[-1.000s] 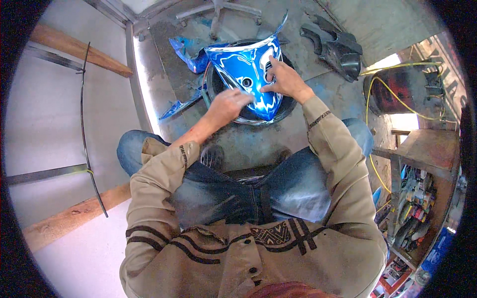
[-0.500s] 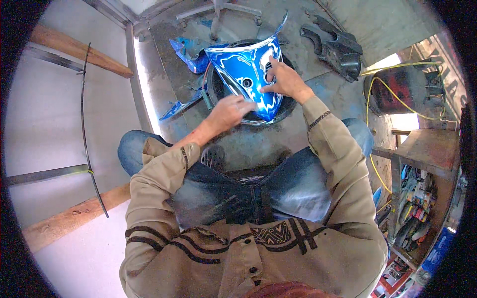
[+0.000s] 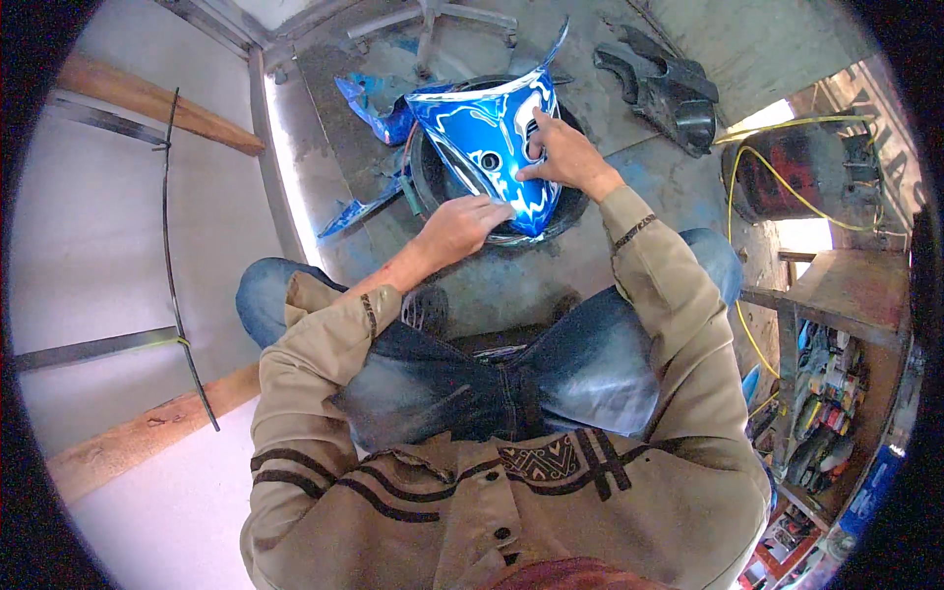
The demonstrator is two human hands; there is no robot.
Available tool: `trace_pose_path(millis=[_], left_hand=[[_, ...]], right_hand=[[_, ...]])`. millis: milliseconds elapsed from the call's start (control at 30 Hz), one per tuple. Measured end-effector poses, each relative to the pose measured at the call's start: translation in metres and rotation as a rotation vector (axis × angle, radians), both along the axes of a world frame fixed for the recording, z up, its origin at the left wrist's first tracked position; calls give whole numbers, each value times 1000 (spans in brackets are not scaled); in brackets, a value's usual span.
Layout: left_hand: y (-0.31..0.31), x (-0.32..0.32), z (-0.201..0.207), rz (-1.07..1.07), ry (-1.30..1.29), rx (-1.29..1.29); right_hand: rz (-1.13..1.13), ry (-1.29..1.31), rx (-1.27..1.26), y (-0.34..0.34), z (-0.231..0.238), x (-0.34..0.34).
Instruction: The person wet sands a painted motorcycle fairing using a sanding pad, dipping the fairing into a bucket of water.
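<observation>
The two hands are apart, both at a glossy blue fairing panel point(image 3: 497, 128) set in front of the person. The left hand point(image 3: 454, 228) has its fingers drawn close together at the panel's lower left edge, near the tip; whether they pinch anything cannot be told. The right hand point(image 3: 573, 159) lies at the panel's right side, thumb and forefinger spread apart on it, the other fingers hidden, so whether it grips the panel cannot be told either. The panel is broad at its far end and tapers to a blunt point toward the person, with a slim horn rising from its far right corner. White swirls and streaks run over the bright blue; which are paint and which reflection is unclear. A round, dark-rimmed hole sits near its middle, and a narrow slot follows its left edge. Beneath the panel is a round black support point(image 3: 570, 208), tub or tyre. Left of the panel lie more blue plastic pieces point(image 3: 385, 125); beyond it stands a wheeled chair base point(image 3: 428, 34). Black moulded parts point(image 3: 677, 96) rest to its right, with a dark, reddish drum point(image 3: 792, 175) and a yellow hose point(image 3: 836, 120) farther right.
</observation>
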State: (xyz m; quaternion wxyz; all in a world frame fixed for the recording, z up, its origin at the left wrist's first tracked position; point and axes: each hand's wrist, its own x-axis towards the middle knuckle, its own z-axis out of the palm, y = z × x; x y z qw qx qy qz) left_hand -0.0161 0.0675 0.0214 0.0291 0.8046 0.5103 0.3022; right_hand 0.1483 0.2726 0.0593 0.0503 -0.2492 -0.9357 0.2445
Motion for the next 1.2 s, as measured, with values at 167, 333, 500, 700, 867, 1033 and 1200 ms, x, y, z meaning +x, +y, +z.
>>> trace_pose_path(millis=[167, 333, 500, 700, 867, 1033, 1200], left_hand=[[8, -11, 10, 239, 68, -82], [8, -8, 9, 27, 16, 6], [-2, -6, -1, 104, 66, 5], [13, -19, 7, 203, 197, -6], [-1, -9, -7, 4, 132, 29], [2, -9, -7, 91, 101, -2], [0, -10, 1, -22, 228, 48]], right_hand=[[-13, 34, 41, -4, -5, 2], [-1, 62, -36, 4, -9, 5], [12, 23, -60, 1, -5, -1], [-3, 74, 15, 2, -10, 3], [27, 57, 44, 1, -9, 1], [7, 77, 62, 1, -11, 1], [-8, 72, 16, 2, -14, 3]])
